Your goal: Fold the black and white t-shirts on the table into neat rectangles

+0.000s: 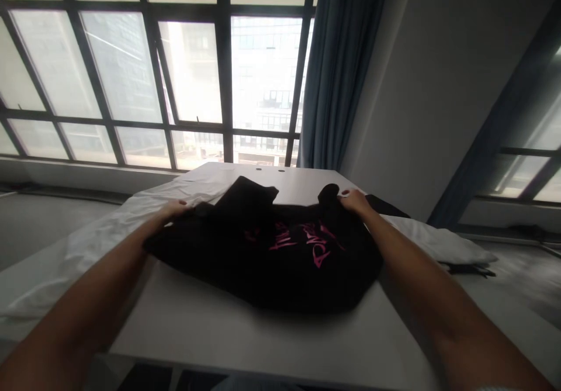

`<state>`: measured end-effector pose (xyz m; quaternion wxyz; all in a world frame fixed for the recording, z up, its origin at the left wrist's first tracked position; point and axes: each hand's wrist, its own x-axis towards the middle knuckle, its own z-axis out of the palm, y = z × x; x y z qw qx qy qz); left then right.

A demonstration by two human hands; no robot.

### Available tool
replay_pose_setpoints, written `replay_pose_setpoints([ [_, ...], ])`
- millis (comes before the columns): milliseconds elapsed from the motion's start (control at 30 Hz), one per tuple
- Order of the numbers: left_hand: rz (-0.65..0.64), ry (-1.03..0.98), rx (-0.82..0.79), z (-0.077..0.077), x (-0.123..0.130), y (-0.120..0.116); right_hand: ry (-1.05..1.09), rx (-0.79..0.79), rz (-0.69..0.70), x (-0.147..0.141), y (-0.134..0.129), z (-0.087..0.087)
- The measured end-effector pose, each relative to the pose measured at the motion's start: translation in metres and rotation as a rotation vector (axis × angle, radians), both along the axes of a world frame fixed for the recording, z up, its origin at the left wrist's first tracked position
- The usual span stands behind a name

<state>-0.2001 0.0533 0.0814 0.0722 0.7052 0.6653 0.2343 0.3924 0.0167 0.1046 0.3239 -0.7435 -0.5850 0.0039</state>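
Note:
A black garment (228, 262) with pink lettering is stretched between my two hands over the white table (210, 335). My left hand (175, 208) is closed on its far left part. At the far right part, my right hand (353, 200) pinches the cloth with its fingers pressed together. The garment's lower edge sags towards me and looks slightly blurred. Dark folds of cloth stick up between the hands. Whether it is a T-shirt or another kind of top, I cannot tell.
White cloth (83, 245) lies along the table's left side. More white cloth (442, 242) with a dark piece under it rests at the right. Behind the table stand a large window (193, 75), a blue curtain (342, 75) and a grey pillar (438, 87).

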Motion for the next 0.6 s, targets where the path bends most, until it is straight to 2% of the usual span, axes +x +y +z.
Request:
replay_pose_setpoints([
  [67, 0.052, 0.019, -0.076, -0.015, 0.003, 0.003, 0.064, -0.242, -0.027, -0.001, -0.002, -0.015],
  [167, 0.019, 0.019, -0.187, -0.027, 0.003, 0.006, 0.203, -0.516, 0.033, 0.013, -0.013, -0.03],
  [300, -0.161, 0.106, -0.209, -0.028, 0.011, 0.008, 0.213, -0.715, 0.094, 0.031, -0.029, -0.037],
  [367, -0.264, 0.164, -0.186, -0.027, 0.022, 0.006, 0.198, -0.776, 0.141, 0.033, -0.034, -0.038],
  [500, -0.387, 0.199, -0.14, -0.026, 0.05, 0.002, 0.226, -0.762, 0.231, 0.042, -0.036, -0.034],
  [533, -0.4, 0.189, -0.123, -0.024, 0.056, 0.003, 0.207, -0.743, 0.227, 0.048, -0.034, -0.032],
  [600, -0.332, 0.139, -0.062, -0.018, 0.063, 0.011, 0.083, -0.722, 0.159, 0.064, -0.027, -0.026],
])
